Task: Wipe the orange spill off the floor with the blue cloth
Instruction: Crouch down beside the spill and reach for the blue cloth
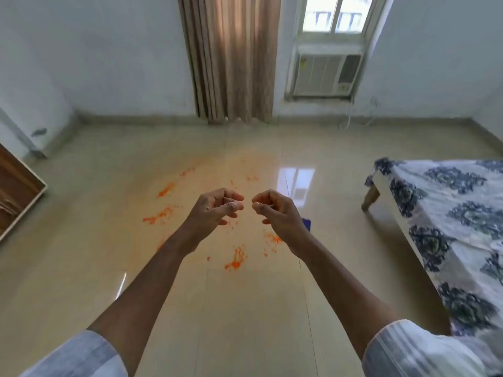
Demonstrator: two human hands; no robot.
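Observation:
Orange spill (234, 260) lies in scattered streaks and specks across the shiny beige floor, from the middle of the room toward me. A small corner of the blue cloth (307, 223) shows on the floor just right of my right wrist; the rest is hidden behind my hand. My left hand (215, 210) and my right hand (275, 213) are held out in front of me, above the spill, fingers curled loosely and apart, fingertips almost facing each other. Neither hand holds anything.
A bed (446, 229) with a blue-patterned white sheet stands at the right, one wooden leg visible. A wooden door or cabinet (16, 191) is at the left edge. A curtain (234, 58) and a window air conditioner (324, 74) are on the far wall.

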